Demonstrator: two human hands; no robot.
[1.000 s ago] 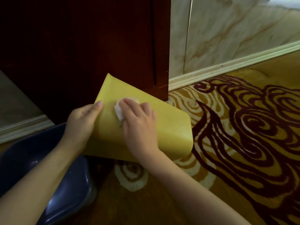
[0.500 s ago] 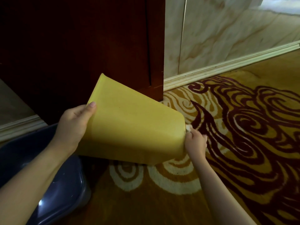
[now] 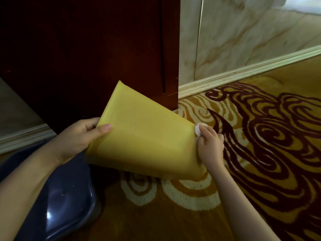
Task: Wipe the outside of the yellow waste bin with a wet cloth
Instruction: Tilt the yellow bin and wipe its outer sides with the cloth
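Carpet (image 3: 260,153), lower right; dark cabinet (image 3: 86,49), upper left. Centre: bin (image 3: 147,136) tilted on its side above the carpet. Blue basin (image 3: 66,197), lower left. Left hand (image 3: 81,136) clasps the bin's rim; right hand (image 3: 210,145) presses a cloth (image 3: 197,130) against its base.

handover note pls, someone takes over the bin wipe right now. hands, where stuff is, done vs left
Left hand: grips the open rim of the yellow bin, thumb on the top face, holding it tipped on its side above the carpet.
Right hand: presses the white cloth against the bin's bottom end, at the upper corner.
Blue basin sits on the floor under the left forearm; whether it holds water cannot be told.
Done: cannot be judged from the surface; no wet marks show.
Left: probably the rest of the bottom end, then the underside and far faces, which are hidden.
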